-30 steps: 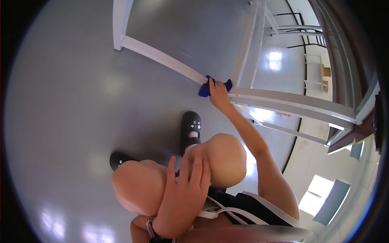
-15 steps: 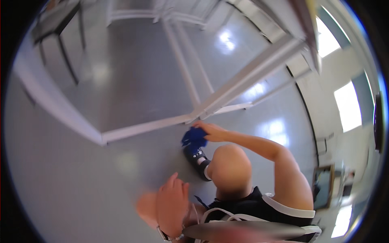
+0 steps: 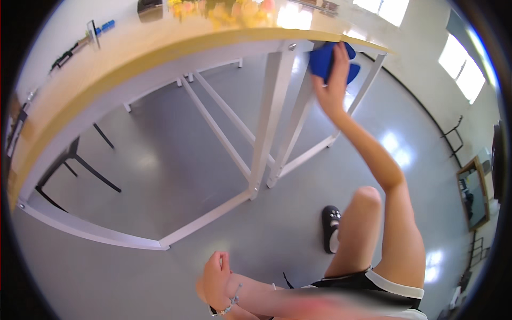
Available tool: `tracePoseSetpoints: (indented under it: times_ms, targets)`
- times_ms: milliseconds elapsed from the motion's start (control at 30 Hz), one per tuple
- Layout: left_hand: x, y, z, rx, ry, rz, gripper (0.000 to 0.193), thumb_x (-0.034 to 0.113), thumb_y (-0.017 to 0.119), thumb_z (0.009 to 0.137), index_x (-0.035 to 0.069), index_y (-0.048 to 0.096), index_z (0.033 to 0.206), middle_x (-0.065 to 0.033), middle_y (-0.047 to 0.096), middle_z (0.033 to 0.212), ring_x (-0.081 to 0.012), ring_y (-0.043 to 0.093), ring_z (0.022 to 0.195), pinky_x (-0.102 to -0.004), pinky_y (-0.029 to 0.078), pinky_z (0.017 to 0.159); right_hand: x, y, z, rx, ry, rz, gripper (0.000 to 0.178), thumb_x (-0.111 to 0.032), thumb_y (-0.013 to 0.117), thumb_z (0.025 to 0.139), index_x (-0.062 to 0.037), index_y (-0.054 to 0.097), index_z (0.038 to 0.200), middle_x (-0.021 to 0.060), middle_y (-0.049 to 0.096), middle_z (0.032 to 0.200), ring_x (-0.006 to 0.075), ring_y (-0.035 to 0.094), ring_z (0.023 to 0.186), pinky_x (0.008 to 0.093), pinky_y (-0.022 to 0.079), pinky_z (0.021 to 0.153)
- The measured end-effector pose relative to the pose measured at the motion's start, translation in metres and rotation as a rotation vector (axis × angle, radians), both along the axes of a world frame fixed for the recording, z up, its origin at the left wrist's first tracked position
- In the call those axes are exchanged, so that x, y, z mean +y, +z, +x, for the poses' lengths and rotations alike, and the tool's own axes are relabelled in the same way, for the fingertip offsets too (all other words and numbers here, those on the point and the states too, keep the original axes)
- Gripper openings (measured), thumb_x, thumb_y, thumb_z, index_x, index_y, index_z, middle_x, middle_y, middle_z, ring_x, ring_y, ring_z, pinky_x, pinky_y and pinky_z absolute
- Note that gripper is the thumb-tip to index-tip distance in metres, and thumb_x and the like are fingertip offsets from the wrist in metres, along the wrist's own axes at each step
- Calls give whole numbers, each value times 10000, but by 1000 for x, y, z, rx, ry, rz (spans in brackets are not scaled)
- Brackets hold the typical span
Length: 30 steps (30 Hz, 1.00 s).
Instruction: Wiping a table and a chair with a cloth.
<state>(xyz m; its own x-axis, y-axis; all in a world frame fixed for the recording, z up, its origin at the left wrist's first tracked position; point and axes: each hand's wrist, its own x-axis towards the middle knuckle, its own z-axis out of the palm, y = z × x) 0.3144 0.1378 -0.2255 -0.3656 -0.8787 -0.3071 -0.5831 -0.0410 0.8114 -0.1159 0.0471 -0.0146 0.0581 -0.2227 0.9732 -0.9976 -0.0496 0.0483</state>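
Note:
A blue cloth (image 3: 323,60) is in my right hand (image 3: 335,80), up at the edge of the wooden table top (image 3: 256,35), beside the top of a white table leg (image 3: 273,101). My fingers lie over the cloth and press it there; the surface behind it is hidden. Low down, my left hand (image 3: 215,277) rests by my knee, its fingers curled in with nothing visible in them. A bracelet (image 3: 234,302) circles that wrist.
White frame bars (image 3: 213,217) run low under the table. A dark chair (image 3: 69,154) stands beyond them at the left. Yellow and pink flowers (image 3: 234,12) and several tools, one a black and blue one (image 3: 80,45), are on top. A framed mirror (image 3: 472,193) leans at the right.
My right hand has lifted the blue cloth from low beside the frame's foot up to the table's edge. The view has tilted up, bringing in the table top. My left hand's fingers have curled.

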Motion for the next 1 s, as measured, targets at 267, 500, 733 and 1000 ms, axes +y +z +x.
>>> tracePoseSetpoints:
  times_ms: [267,500,733,1000]
  targets:
    - [9,-6,-58,-382,-286,-189,260,236,537,895,56,586,1076,-139,608,1089,-334,574,997,-398,469,821,-26,-3,-46,111,254,-112,562,-291,616,763,-92,514,1278,97,472,1365,228,432,1270,398,255,1024]
    - [-4,139,-260,-301,-605,-490,223,143,539,885,57,588,1086,-121,609,1099,-341,577,961,-388,472,812,4,20,-240,89,107,-385,646,-147,667,526,-136,628,1171,48,566,1173,221,516,1111,421,384,973]
    - [0,158,-435,7,-1217,-992,334,71,610,769,68,586,1102,-90,584,1182,-268,570,1057,-393,474,901,56,10,-423,-248,-221,-401,380,-129,581,795,-67,584,1170,129,489,1190,302,470,1070,385,358,957]
    - [59,81,-506,542,-1574,-549,215,101,489,895,-1,530,1080,-195,513,1223,-334,515,1118,-480,417,958,58,-41,-389,-1103,613,-672,189,-181,553,893,-2,606,862,101,568,909,197,553,791,281,429,700]
